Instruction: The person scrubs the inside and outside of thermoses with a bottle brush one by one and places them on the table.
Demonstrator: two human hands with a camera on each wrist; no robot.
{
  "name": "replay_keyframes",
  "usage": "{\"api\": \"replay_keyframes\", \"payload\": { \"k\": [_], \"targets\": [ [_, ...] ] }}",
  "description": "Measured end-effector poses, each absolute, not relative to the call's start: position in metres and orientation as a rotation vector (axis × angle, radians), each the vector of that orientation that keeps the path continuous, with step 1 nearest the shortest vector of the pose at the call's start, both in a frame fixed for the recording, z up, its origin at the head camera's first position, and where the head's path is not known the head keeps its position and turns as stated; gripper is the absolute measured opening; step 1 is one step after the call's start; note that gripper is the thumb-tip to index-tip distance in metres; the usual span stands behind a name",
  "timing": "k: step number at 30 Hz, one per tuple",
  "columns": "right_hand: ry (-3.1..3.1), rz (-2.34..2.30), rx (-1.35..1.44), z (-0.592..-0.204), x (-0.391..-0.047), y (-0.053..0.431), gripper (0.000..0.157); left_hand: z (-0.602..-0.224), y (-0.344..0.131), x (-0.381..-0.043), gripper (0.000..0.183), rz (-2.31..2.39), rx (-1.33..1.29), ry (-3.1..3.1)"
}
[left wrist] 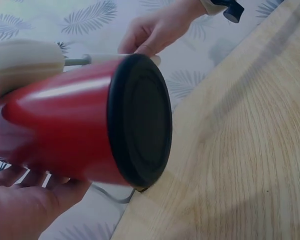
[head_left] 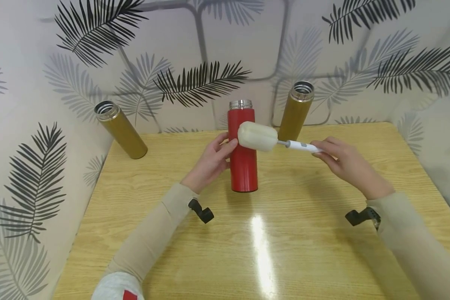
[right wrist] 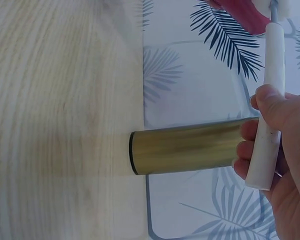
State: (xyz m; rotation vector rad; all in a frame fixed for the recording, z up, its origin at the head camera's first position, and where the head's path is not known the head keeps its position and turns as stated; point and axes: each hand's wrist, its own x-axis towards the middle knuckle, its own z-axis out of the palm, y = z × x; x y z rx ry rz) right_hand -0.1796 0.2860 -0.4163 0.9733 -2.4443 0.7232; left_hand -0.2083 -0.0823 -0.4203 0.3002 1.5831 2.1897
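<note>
My left hand (head_left: 213, 160) grips a red thermos flask (head_left: 243, 171) around its upper half, thumb across the front. The flask's lid is off, showing a steel neck, and its black base (left wrist: 142, 120) faces the left wrist camera. In my right hand (head_left: 345, 162) is the white handle (right wrist: 270, 110) of a bottle brush, pinched between thumb and fingers. Its cream sponge head (head_left: 258, 136) lies sideways across the flask's outer side, below the neck and beside the left thumb.
Two gold flasks without lids stand at the back of the wooden table (head_left: 303, 250): one gold flask (head_left: 121, 131) at the left, another gold flask (head_left: 296, 112) behind the brush. A wall covering (head_left: 195, 41) with leaf patterns rises behind the table.
</note>
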Motion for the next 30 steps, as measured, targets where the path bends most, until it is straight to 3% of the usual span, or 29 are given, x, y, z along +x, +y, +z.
{"api": "replay_keyframes", "payload": {
  "k": [6, 16, 30],
  "targets": [
    [-2.422, 0.695, 0.916, -0.410, -0.184, 0.285, 0.041, -0.420, -0.082, -0.208, 0.059, 2.124, 0.298, 1.638],
    [-2.409, 0.720, 0.877, -0.411, -0.186, 0.282, 0.037, -0.424, -0.086, -0.209, 0.054, 2.098, 0.329, 1.620],
    [-2.429, 0.724, 1.066, -0.431, -0.183, 0.275, 0.044, -0.421, -0.091, -0.211, 0.050, 2.134, 0.266, 1.599]
  ]
}}
